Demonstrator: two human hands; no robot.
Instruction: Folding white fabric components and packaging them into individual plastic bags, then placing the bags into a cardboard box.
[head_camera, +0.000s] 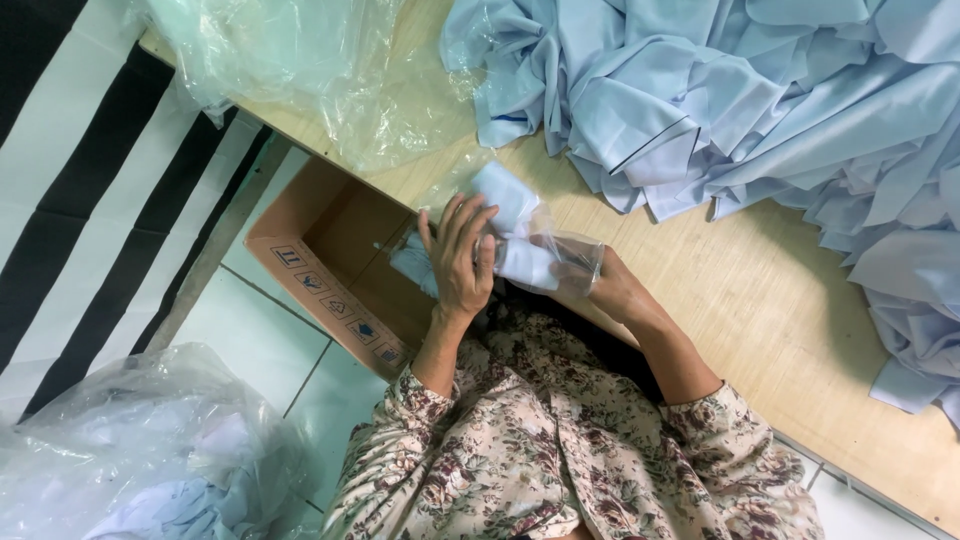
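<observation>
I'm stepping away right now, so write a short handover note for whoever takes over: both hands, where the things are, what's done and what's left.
Left hand: grip shut over the folded light-blue cloth in its clear plastic bag, at the table edge above the open cardboard box.
Right hand: holds the bag's other end.
Pile of loose light-blue cloth pieces lies on the wooden table. Empty clear plastic sits at the table's far corner. Another plastic bag of fabric is on the floor.
Done: one piece folded and inside its bag.
Left: the bagged piece is not yet in the box; the pile remains unbagged.
</observation>
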